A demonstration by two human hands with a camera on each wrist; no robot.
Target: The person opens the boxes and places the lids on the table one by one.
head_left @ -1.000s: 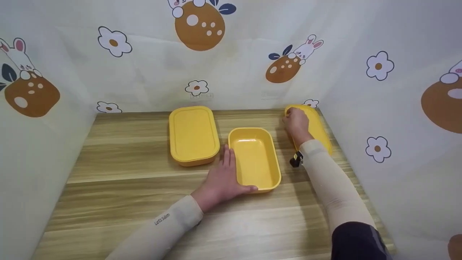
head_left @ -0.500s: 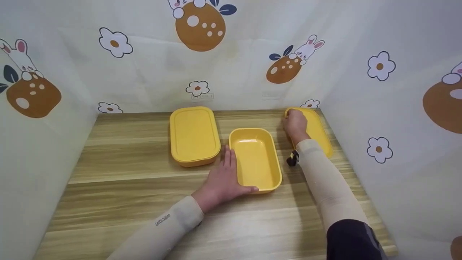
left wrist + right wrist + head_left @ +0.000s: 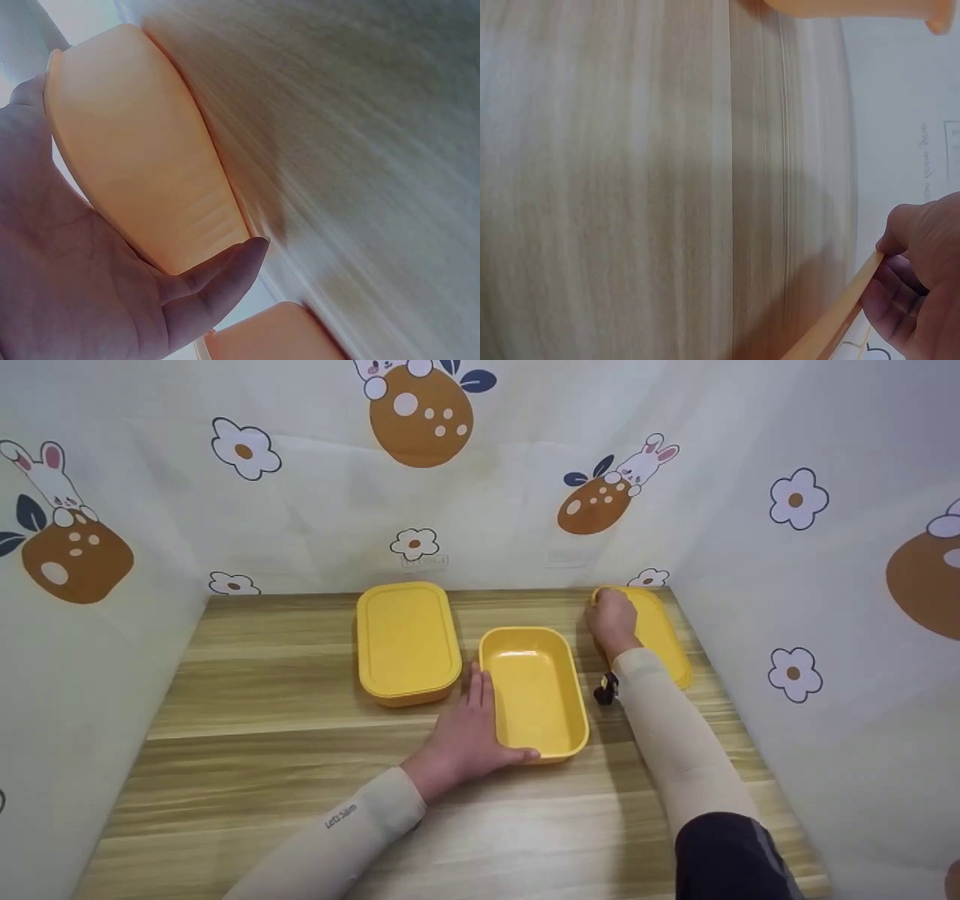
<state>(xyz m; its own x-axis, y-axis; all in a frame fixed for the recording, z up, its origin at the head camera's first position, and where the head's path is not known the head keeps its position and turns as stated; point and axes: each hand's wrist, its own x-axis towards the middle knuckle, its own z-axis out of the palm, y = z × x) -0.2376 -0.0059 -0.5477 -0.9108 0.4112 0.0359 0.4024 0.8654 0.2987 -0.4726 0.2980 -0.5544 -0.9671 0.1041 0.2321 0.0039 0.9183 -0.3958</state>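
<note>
A topless yellow food container [image 3: 532, 690] rests on the wooden table. My left hand [image 3: 466, 735] lies along its left side, fingers straight against the wall and thumb at the near rim. In the left wrist view, the fingertips [image 3: 244, 259] touch the container's outer wall [image 3: 139, 142]. At the back right, my right hand [image 3: 615, 621] pinches the far left edge of a yellow lid [image 3: 660, 634]. The right wrist view shows that lid [image 3: 836, 319] slanted, thumb on one face and curled fingers on the other. Part of the lid is hidden behind the hand and forearm.
A second yellow container [image 3: 405, 641] with its lid on stands to the left of the topless one. Patterned white sheets [image 3: 315, 510] wall the table [image 3: 262, 750] at the back and both sides.
The right hand and the lid have shifted slightly nearer to me, and the right forearm a little left. My left hand and both containers keep their places; the head view drifts slightly.
</note>
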